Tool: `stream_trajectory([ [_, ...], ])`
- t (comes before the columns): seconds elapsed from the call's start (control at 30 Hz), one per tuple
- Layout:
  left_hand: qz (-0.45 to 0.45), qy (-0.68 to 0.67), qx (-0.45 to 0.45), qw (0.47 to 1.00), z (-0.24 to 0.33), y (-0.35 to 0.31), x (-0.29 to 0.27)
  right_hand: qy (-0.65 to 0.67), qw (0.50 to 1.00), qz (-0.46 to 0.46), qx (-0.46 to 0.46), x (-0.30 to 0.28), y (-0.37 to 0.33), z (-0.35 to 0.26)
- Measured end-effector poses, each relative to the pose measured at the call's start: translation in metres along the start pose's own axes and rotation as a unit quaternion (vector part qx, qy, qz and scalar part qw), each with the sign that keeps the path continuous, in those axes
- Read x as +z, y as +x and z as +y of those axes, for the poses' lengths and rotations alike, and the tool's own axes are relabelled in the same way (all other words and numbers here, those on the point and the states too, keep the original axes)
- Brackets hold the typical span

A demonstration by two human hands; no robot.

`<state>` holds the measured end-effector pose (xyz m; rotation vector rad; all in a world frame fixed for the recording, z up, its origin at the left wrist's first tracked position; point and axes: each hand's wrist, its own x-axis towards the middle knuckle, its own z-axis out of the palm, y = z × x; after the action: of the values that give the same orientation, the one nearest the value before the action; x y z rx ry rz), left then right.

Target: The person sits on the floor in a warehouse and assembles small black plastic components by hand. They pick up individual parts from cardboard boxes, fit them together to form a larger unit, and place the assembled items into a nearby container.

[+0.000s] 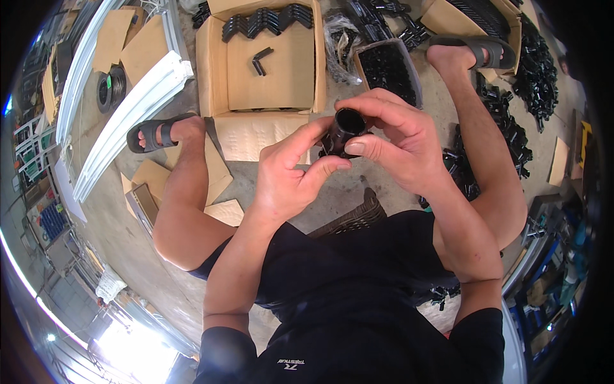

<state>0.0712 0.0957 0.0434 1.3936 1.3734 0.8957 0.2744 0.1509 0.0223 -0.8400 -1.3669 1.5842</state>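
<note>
In front of me, both hands are closed on a black tubular fitting [343, 131], its round hollow end facing up. My left hand [286, 168] pinches its left and lower side with thumb and fingers. From the right, my right hand [398, 136] grips it near the rim, thumb along the side. The fitting's lower part is hidden by the fingers. Beyond the hands, an opened cardboard box [275, 95] stands on the floor. Several black angled pieces [265, 23] are lined up at its far end, and one loose angled piece [258, 63] lies alone inside.
Right of the box sits a bin [387, 70] of small black parts. Heaps of black fittings [511, 131] lie around my right leg. White metal profiles [131, 125] lean at the left near a coil of dark wire [112, 89]. Flat cardboard [214, 169] lies by my left foot.
</note>
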Motion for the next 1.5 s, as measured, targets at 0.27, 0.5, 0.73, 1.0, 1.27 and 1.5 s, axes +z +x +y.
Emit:
stream_trajectory([
  [0.27,-0.010,0.025,0.025,0.999,-0.004,-0.002,-0.004,-0.109,0.993,-0.035,-0.012,-0.005,0.002,-0.017],
  [0.5,-0.074,0.003,-0.069,0.995,0.010,-0.001,-0.010,-0.155,0.987,-0.048,0.005,-0.005,-0.002,-0.018],
  [0.73,-0.002,-0.275,-0.134,0.952,-0.004,-0.011,0.014,-0.115,0.993,0.012,0.005,0.011,-0.008,-0.004],
  [1.0,0.052,-0.313,-0.235,0.919,-0.034,-0.019,0.018,-0.008,0.982,0.023,0.185,-0.026,0.023,0.033],
  [1.27,-0.002,-0.369,-0.361,0.856,-0.038,-0.038,0.032,-0.536,0.830,0.104,0.111,-0.118,0.062,0.186],
  [1.5,-0.033,-0.392,-0.356,0.847,-0.041,-0.046,0.039,-0.647,0.760,0.059,-0.003,-0.107,0.079,0.242],
])
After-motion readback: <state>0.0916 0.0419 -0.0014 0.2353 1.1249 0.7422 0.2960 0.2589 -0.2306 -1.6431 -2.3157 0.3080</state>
